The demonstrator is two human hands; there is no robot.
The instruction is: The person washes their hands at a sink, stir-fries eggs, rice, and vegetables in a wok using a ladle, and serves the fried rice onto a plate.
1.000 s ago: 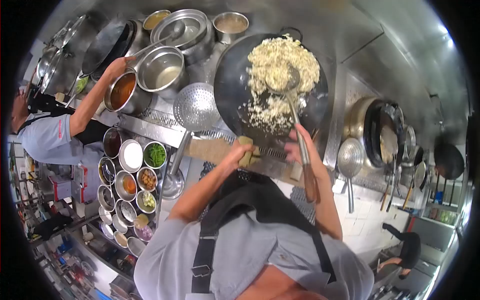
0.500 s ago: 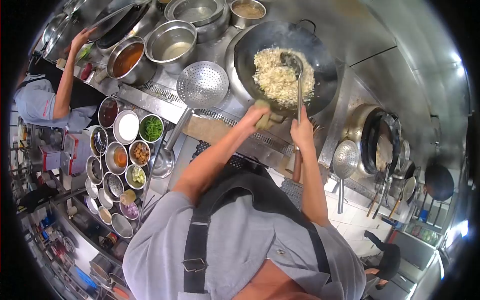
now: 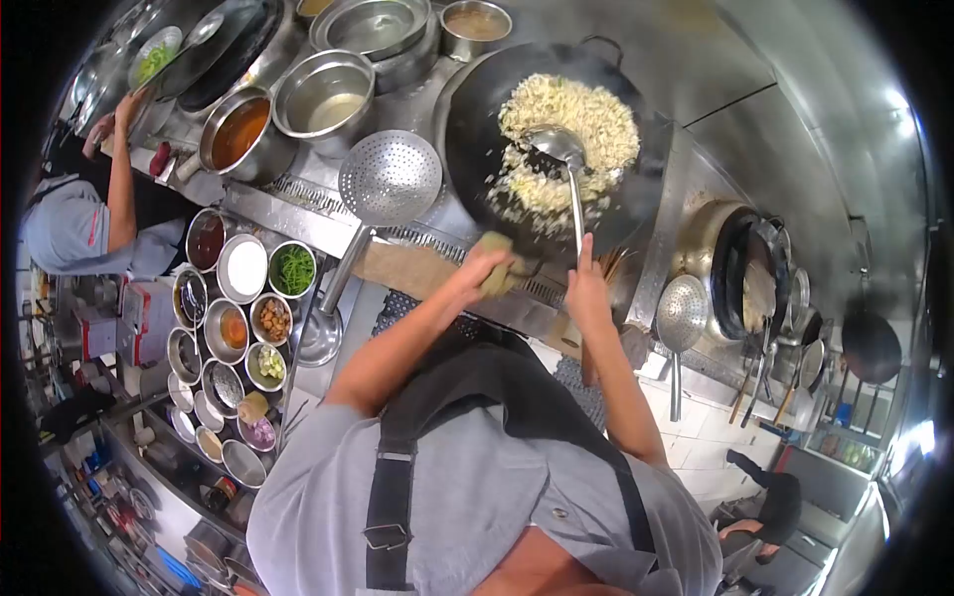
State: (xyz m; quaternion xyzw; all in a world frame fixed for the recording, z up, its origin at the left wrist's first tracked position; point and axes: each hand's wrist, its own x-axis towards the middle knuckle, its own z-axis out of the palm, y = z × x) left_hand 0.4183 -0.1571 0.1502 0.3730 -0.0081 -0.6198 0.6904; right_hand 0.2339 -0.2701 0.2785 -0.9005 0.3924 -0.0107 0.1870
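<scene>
While left hand (image 3: 481, 270) clasps 1 cloth (image 3: 497, 282) | right hand (image 3: 588, 296): grip closed round 1 ladle (image 3: 558, 146) | 1 wok (image 3: 473, 134), pale food (image 3: 601, 117) inside

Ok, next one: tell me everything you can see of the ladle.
The ladle looks like shiny metal, with a round bowl and a long, slim, straight shank. The right hand grips it; the hand and forearm hide much of its lower end. The shank runs up from the hand into the wok, where the bowl sits against the rice-like food, grains above and below it. Whether the bowl holds any food, I cannot tell.
</scene>
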